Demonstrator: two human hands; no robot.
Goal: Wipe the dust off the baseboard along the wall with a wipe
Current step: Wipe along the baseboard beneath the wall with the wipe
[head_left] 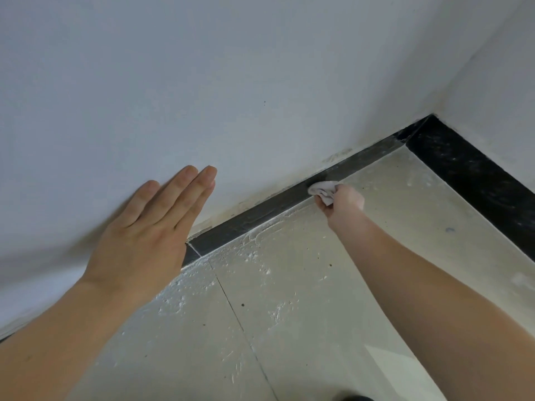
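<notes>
I'm mid-wipe: my right hand [343,202] grips the bunched wipe [322,190] against the dark baseboard [260,212], well short of the corner. My left hand [150,224] rests flat, fingers straight, on the wall [202,82]. Next I'd slide along toward the corner.

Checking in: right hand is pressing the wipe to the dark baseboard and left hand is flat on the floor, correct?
Not quite. The head view shows the left hand flat against the white wall, above the baseboard, not on the floor. The rest holds: the right hand presses the wipe to the dark baseboard.
</notes>
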